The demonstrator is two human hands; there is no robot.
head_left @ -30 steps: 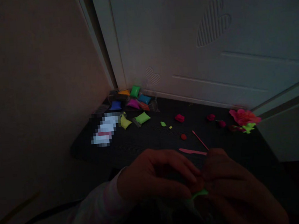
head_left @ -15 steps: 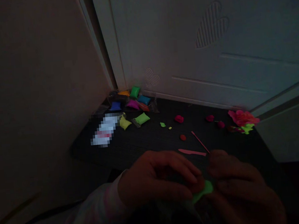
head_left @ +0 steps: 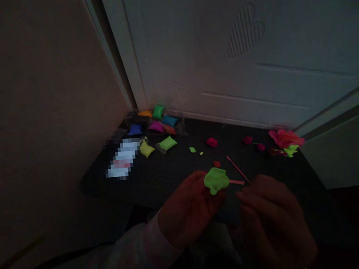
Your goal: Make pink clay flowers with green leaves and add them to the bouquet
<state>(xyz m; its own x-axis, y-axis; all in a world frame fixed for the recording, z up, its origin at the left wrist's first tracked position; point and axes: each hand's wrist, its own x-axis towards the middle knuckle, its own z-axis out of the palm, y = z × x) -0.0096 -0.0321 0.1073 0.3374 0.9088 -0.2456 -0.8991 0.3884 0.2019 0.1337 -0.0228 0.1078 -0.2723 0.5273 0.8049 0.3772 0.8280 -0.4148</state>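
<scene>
My left hand (head_left: pixel 187 209) is raised in front of the table, palm partly turned up. Its fingers hold a flattened, lobed piece of light green modelling clay (head_left: pixel 216 180). To the right of it, my right hand (head_left: pixel 273 222) has its fingers curled, thumb and fingertips drawn together. Whether anything is between them is too dark to make out. Beyond the right hand lies a thin pink stick tool (head_left: pixel 237 168), its near end meeting the hand's outline. A pink clay knife (head_left: pixel 237 182) is partly hidden behind the green clay. A small red clay disc (head_left: pixel 216 164) sits just past the green piece.
On the dark table (head_left: pixel 157 170) are colourful clay packets (head_left: pixel 156 126) at the back left, a yellow packet (head_left: pixel 147 149), a green packet (head_left: pixel 167 143) and a blurred white sheet (head_left: pixel 123 158). Red clay pieces (head_left: pixel 211 142) and a pink flower (head_left: pixel 286 138) lie farther right. A white panel (head_left: pixel 210 56) stands behind.
The green clay has risen and turned its broad face toward me in my left hand, which has opened out somewhat. My right hand has moved slightly left, apart from the clay.
</scene>
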